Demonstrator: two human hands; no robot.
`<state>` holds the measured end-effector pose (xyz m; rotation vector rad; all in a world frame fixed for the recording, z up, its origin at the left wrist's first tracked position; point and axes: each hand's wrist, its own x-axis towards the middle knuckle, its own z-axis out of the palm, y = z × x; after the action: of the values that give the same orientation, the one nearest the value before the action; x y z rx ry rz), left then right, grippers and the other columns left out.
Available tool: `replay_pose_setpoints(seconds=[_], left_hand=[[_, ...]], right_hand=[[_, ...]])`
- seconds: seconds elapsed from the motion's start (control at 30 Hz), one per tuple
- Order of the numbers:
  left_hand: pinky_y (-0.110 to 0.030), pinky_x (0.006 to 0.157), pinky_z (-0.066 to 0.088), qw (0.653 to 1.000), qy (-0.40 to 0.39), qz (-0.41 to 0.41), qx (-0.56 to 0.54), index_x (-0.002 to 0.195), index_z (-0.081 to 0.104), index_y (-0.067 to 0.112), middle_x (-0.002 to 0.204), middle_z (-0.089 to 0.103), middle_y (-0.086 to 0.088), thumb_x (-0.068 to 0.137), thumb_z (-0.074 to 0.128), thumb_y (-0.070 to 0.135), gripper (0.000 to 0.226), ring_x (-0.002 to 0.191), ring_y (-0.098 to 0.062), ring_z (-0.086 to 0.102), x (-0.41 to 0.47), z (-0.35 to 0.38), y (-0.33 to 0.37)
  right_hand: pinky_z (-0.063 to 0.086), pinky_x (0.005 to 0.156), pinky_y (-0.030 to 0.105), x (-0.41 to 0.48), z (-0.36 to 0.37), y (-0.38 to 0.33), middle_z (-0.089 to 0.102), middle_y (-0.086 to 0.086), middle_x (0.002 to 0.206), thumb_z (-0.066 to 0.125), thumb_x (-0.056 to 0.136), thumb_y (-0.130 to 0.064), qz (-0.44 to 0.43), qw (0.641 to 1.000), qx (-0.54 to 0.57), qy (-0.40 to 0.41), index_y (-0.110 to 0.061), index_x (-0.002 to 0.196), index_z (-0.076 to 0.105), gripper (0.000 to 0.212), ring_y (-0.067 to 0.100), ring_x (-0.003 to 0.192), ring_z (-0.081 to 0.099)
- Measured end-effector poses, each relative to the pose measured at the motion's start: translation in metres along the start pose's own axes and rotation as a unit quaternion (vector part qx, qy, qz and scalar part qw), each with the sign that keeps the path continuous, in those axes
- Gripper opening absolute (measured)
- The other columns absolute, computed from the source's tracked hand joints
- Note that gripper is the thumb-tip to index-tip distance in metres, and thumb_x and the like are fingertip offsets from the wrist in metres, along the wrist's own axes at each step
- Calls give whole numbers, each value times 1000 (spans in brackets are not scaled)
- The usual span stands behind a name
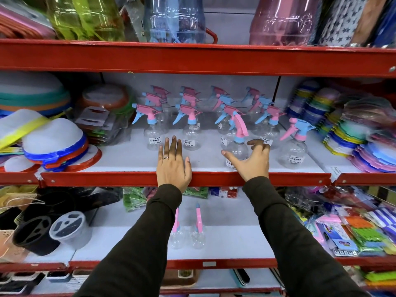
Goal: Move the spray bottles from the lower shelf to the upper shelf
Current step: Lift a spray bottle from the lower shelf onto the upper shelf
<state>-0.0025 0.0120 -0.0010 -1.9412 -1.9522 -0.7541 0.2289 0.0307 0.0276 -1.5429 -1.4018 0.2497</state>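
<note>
Only "35.00" reads on the upper-shelf spray bottle (154, 133) label (155, 141).

You see tall tinted plastic jars (85, 18) up top. Stacked coloured plastic plates (368, 146) sit right (edges blurred).

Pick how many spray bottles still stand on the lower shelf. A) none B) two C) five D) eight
B: two clear spray bottles stand side by side on the lower shelf, seen between the person's sleeves.
</note>
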Motion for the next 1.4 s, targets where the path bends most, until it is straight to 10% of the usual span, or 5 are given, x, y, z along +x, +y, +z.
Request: replay_pose_setpoints(seconds=[0.3,0.6,0.93,1.13,1.4], left_hand=[[-47,125,6,1000,-3,-4,7,155,22,2,165,18,-15,95,21,35,68,154,-31,7,0,-1,1],[-46,126,3,1000,-7,-8,4,155,19,2,166,14,-14,95,22,34,69,155,-30,3,0,-1,2],[-47,126,5,1000,-3,-6,1,155,22,2,165,17,-15,95,21,35,68,154,-31,6,-1,-1,2],[-47,125,5,1000,-11,-5,-4,155,19,1,165,15,-16,95,15,39,71,155,-31,4,-1,-3,2],[-40,126,-3,999,-19,22,-29,157,9,7,167,4,-11,100,23,37,67,155,-26,-4,-7,-16,-9]], right_hand=[[49,92,29,7,5,5,65,6,122,76,73,-41,-6,998,45,-33,-17,131,58,66,21,103,60],[52,98,41,9,6,7,56,9,125,84,67,-46,-7,999,25,-31,-19,127,52,72,28,114,57],[48,83,21,11,9,12,65,4,120,80,71,-41,-16,998,39,-42,-20,134,55,70,12,90,60],[46,107,40,1,-1,12,52,6,140,84,65,-55,1,997,67,-36,-19,139,48,90,26,127,52],[44,62,16,-64,0,-3,57,-8,99,77,83,-35,-111,980,153,70,-21,106,68,29,7,76,52]])
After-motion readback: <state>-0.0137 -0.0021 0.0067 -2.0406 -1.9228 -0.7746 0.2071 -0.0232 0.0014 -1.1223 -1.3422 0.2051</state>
